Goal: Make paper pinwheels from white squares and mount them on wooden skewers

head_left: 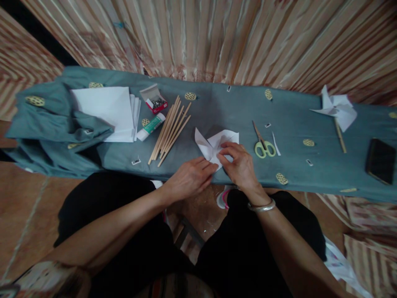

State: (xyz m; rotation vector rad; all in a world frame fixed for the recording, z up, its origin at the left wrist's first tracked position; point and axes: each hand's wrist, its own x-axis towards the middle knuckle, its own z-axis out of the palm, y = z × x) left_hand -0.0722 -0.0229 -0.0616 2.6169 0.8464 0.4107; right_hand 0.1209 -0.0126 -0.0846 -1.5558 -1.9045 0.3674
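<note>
We have the folded white paper (228, 136) just left of the scissors (263, 143), its creased flaps standing up in angular points. Our right hand (238, 165) pinches it with narrow fingers; our left hand (190, 177) lays its fingers together on the near edge, though we cannot tell how firmly they grip.

Further left of the scissors we see slim, smooth wooden sticks (171, 131) in a loose fan, a green-and-white glue tube (151, 126), an open cardboard box (160, 109) of shiny metal bits and a flat stack of white sheets (107, 109). Right of the scissors lie a thin paper strip (276, 144), then a paper pinwheel (339, 109) on a stick and a glossy black phone (380, 160).

Beneath the scissors, teal pineapple-print cloth (297, 109) covers our long tabletop, rumpled at the left end; beyond them hangs a pleated striped curtain (211, 41).
</note>
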